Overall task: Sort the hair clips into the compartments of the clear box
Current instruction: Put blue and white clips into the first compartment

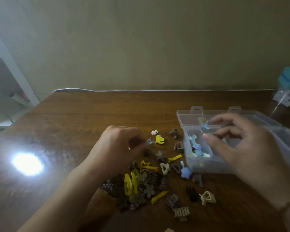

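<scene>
A person's left hand pinches a small clip above a pile of hair clips on the table, while the right hand, blurred, holds another clip over the clear box. The clips look light, stiff and slippery plastic, likely best pinched across the body rather than the sprung teeth

left grip curled, right grip pinching
</scene>
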A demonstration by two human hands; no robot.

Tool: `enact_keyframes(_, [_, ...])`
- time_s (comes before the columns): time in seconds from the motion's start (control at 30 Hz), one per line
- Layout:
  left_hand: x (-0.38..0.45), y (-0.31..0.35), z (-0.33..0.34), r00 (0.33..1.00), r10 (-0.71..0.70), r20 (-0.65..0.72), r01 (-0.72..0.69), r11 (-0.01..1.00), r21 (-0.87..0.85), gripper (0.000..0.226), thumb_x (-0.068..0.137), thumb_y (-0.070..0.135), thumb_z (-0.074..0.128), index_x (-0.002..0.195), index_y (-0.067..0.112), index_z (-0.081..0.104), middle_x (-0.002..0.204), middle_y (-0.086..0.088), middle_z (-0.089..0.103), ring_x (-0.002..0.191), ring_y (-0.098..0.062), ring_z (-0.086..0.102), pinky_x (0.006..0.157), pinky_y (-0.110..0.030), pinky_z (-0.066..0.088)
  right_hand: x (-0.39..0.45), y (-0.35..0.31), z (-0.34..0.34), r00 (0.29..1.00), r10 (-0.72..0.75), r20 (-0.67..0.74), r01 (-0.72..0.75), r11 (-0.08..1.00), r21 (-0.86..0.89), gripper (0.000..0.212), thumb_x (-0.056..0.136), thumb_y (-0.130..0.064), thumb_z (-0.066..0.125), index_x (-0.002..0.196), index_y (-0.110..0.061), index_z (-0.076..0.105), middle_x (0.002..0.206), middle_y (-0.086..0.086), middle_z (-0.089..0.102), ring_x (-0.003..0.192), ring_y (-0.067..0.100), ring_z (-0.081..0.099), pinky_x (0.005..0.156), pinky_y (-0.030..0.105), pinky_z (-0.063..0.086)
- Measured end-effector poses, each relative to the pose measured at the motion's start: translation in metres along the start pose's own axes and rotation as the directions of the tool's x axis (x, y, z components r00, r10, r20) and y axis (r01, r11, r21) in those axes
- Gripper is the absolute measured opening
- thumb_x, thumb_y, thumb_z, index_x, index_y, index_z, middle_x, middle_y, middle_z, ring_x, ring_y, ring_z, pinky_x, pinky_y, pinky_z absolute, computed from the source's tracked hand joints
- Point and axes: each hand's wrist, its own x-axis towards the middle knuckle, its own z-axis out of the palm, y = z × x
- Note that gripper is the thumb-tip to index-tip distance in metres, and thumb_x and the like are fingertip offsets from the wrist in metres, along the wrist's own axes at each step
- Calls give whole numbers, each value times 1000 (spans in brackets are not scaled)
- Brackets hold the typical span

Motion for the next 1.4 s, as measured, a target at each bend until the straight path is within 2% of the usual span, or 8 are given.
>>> enact_keyframes(0.2, [-2,18,3,993,-61,-102,45,987,-152,9,75,19,82,78,24,76,68,17,71,66,5,68,60,-3,47,1,9,14,997,-51,54,62,972,-225,22,83,-49,53,76,-31,62,70,-15,58,76,3,53,62,25,45])
enact_keyframes(0.37, [6,45,9,990,-101,-101,70,959,-276,8,77,18,81,80,23,76,67,18,70,62,5,67,59,-9,52,4,13,4,997,-48,-57,42,994,-96,12,87,-32,57,80,-29,67,73,-17,63,75,-1,58,62,15,43])
enact_keyframes(0.47, [20,66,16,995,19,-97,-35,986,-163,6,79,17,80,80,22,77,68,18,69,64,6,64,61,-5,47,6,14,-1,994,-51,-97,42,995,-93,10,86,-31,59,83,-27,67,76,-18,62,78,-1,58,66,21,48])
enact_keyframes(0.6, [39,79,34,995,65,-76,-70,995,-69,3,83,16,75,83,19,77,74,9,72,67,-3,66,65,-25,58,6,16,-3,990,-66,-128,55,995,-82,7,85,-32,59,82,-29,66,76,-19,61,79,2,58,68,33,52])
enact_keyframes(0.8, [44,85,48,982,29,185,-30,1000,6,25,96,24,57,117,26,70,113,10,57,99,-6,57,83,-23,53,7,20,-8,985,-102,-137,94,994,-64,13,85,-31,59,86,-23,69,77,-11,64,79,9,61,68,37,55])
enact_keyframes(0.93, [37,80,43,933,105,344,-86,994,-70,27,91,45,60,113,31,66,118,18,49,105,1,50,84,-18,51,8,20,-10,982,-145,-125,139,989,-57,16,87,-33,57,88,-22,68,77,-11,64,78,3,61,70,29,53])
enact_keyframes(1.23, [31,60,46,976,126,179,-101,985,-143,29,96,26,60,124,25,64,129,14,55,102,1,58,85,-17,53,7,12,-10,950,-298,92,306,947,-95,17,85,-36,56,84,-25,68,78,-15,62,81,6,57,70,31,47])
enact_keyframes(1.4, [29,34,32,975,-49,215,53,998,-15,15,94,23,59,104,31,68,100,19,59,87,3,57,72,-16,51,0,4,0,852,-366,374,471,848,-242,17,82,-28,62,97,-30,69,84,-13,65,71,9,59,57,30,52])
